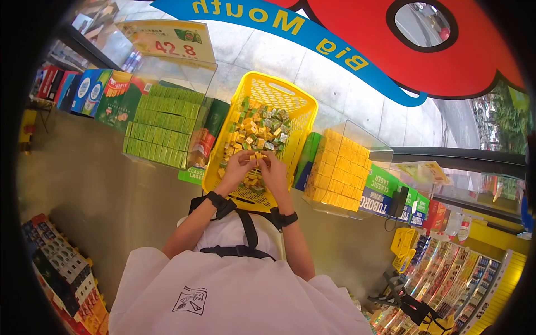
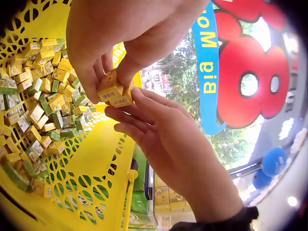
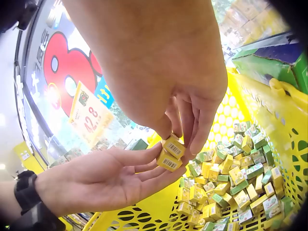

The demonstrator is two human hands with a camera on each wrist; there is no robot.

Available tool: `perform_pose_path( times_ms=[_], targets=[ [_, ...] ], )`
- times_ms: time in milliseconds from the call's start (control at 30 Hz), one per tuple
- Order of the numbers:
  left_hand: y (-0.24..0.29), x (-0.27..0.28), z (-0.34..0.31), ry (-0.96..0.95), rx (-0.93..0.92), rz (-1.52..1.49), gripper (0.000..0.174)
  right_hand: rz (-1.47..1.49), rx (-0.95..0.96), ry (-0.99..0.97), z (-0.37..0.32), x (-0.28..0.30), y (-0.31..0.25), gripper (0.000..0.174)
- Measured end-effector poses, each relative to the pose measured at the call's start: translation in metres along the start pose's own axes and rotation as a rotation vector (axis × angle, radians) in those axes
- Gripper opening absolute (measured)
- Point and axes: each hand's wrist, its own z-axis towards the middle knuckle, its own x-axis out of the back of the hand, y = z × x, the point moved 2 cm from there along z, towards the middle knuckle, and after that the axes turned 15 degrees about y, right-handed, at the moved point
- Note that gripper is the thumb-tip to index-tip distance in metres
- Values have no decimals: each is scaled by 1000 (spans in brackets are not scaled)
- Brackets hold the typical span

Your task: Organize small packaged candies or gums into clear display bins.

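Note:
Over the yellow plastic basket [image 1: 304, 100], my two hands meet at a pair of small yellow boxes [image 1: 257, 157] set side by side. Both boxes show a barcode on the end, on the upper box [image 3: 174, 146] and on the lower box [image 3: 168, 162]. My left hand [image 1: 237, 172] pinches them between thumb and fingers. From the other side my right hand [image 1: 274, 172] grips the same pair with its thumb and fingertips. Beneath the hands, a loose heap of small yellow and green boxes [image 2: 55, 103] fills part of the basket.
Left of the basket, a clear case holds stacked green boxes [image 1: 162, 125], with a price sign [image 1: 173, 44] behind. Stacked yellow boxes [image 1: 338, 173] fill another case on the right. Beer cartons [image 1: 379, 190] stand beside it. A red and blue window decal [image 1: 357, 39] hangs ahead.

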Motion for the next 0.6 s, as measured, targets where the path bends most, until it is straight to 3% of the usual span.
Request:
perform_pose_path(
  times_ms=[167, 400, 600],
  targets=[
    [1, 2, -4, 35, -58, 29, 43, -24, 118, 1, -8, 3, -3, 31],
    [11, 9, -12, 27, -114, 66, 43, 29, 127, -12, -18, 7, -12, 31],
    [13, 13, -14, 43, -133, 119, 45, -28, 153, -180, -21, 23, -28, 44]
  ],
)
